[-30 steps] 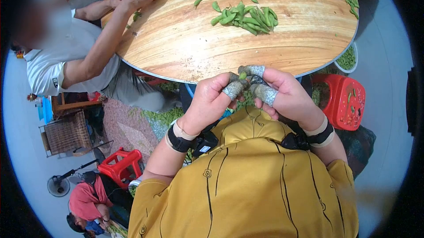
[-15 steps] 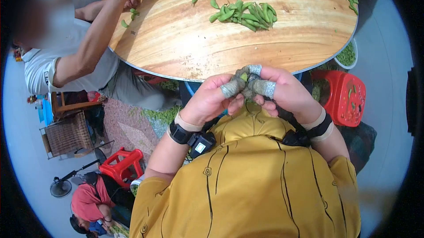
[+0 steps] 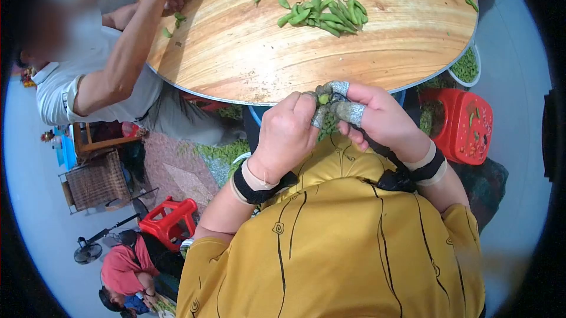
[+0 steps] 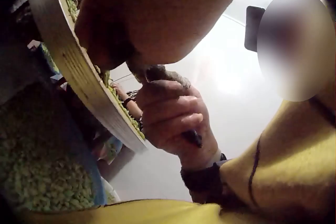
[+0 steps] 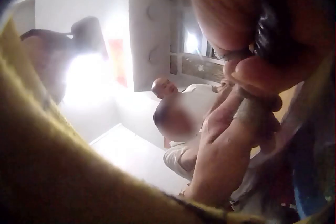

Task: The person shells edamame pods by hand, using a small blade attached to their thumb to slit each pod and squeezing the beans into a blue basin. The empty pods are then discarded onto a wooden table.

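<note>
My left hand (image 3: 287,126) is over the table's near edge, thumb and finger curled at a small green soybean pod (image 3: 323,99). Grey, dirty tape wraps the fingertips of both hands. Facing it, my right hand (image 3: 383,119) meets the left at the pod, its taped thumb and finger right beside it. Inside the curled right fingers lies a glossy black object (image 5: 270,22); a dark pointed end (image 4: 193,139) sticks out below those fingers in the left wrist view. I cannot tell what kind of tool it is. A pile of green pods (image 3: 327,14) lies further up the table.
The wooden table (image 3: 236,64) has loose pods at its far right. Below its edge stands a blue tub (image 4: 97,182) of green beans. A red stool (image 3: 466,126) and a white bucket (image 3: 467,67) are at the right. Another person (image 3: 112,76) works at the left side.
My left hand has turned over, its back now facing up. The right hand stays nearly in place. The other person's hands have shifted along the table edge, leaving pods in sight.
</note>
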Motion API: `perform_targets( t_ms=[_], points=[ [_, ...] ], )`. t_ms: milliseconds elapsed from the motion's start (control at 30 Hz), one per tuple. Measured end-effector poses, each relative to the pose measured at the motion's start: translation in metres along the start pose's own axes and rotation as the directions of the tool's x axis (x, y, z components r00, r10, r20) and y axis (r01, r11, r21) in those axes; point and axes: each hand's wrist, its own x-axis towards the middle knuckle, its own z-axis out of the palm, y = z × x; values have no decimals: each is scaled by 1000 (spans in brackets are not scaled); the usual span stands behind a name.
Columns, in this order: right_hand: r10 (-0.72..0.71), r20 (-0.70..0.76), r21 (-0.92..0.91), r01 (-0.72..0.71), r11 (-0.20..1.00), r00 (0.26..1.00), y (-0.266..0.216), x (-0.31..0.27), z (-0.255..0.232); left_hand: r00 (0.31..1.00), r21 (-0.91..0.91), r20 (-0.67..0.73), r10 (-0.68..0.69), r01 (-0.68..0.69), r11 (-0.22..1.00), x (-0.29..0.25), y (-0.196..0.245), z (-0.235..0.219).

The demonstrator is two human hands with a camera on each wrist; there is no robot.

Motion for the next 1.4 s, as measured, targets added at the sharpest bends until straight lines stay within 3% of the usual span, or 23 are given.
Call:
perform_targets(
  t_ms=[100, 133, 167, 200, 267, 333, 400, 533, 633, 700, 833, 867, 900, 933, 967, 1033, 1067, 1100, 1133, 1167, 1233, 1300, 1400],
  points=[
    [13, 2, 6, -13, 1000, 1000, 4, 0, -1, 998, -44, 24, 54, -53, 998, -4, -6, 1],
    [11, 1, 9, -11, 1000, 1000, 6, 0, -1, 964, -400, 194, -180, 246, 883, -6, -3, -2],
    [3, -1, 1, -3, 1000, 1000, 7, 0, -1, 847, -629, 427, -315, 529, 570, -7, -2, -4],
    [-3, -2, -9, 3, 1000, 1000, 9, 0, -1, 847, -629, 429, -315, 530, 569, -7, -4, -4],
    [-19, 7, -7, 19, 1000, 1000, 12, 0, -3, 800, -790, 561, -212, 594, 151, -7, -9, -5],
    [-36, 18, -8, 37, 999, 999, 13, -1, -5, 808, -776, 541, -234, 587, 230, -9, -6, -4],
    [-30, 22, -80, 31, 996, 999, 12, 0, -8, 870, -637, 439, -224, 477, 606, -12, -7, -3],
    [-45, -59, -140, 36, 990, 997, 9, -2, -6, 957, -412, 256, -133, 233, 881, -12, -8, 0],
    [-184, -111, -247, 152, 957, 977, 9, 0, -4, 967, -346, 238, -89, 170, 923, -10, -5, -2],
    [-367, -8, -442, 326, 836, 930, 17, 8, -11, 967, -323, 247, -63, 144, 935, -11, -7, -3],
    [-368, 112, -614, 355, 705, 923, 12, 10, -15, 931, -330, 362, -45, 173, 928, -13, -5, -7],
    [-365, 105, -728, 321, 606, 925, 13, 12, -11, 930, -330, 365, -50, 180, 927, -13, -5, -6],
    [-365, 98, -825, 280, 490, 926, 13, 13, -8, 951, -220, 309, -1, 72, 973, -12, -6, -5],
    [-362, 99, -825, 280, 491, 927, 15, 14, -8, 964, -101, 258, 58, -33, 994, -11, -6, -4],
    [-401, 88, -827, 292, 481, 912, 18, 16, -7, 965, -102, 257, 56, -31, 994, -13, -7, -4],
    [-435, 81, -828, 303, 471, 897, 17, 15, -4, 915, -272, 368, -164, 275, 922, -18, -10, -3],
    [-273, -32, -604, 199, 771, 962, 12, 12, -2, 915, -273, 367, -166, 277, 921, -19, -9, -4],
    [-72, -80, -298, 45, 954, 994, 9, 10, -1, 889, -482, 412, -200, 399, 780, -18, -5, -6],
    [-68, -79, -299, 42, 953, 995, 6, 10, -1, 859, -649, 463, -217, 495, 577, -18, -4, -7],
    [-64, -75, -282, 41, 959, 995, 5, 9, -1, 859, -651, 463, -217, 496, 575, -18, -6, -7],
    [-59, -75, -266, 37, 963, 995, 9, 10, -3, 834, -764, 538, -124, 544, 346, -19, -13, -8],
    [-373, -31, -402, 330, 854, 927, 20, 14, -4, 824, -773, 553, -123, 563, 292, -18, -15, -10],
    [-341, 11, -582, 283, 762, 940, 14, 8, -4, 798, -765, 582, -158, 603, 226, -17, -18, -16]
  ],
)
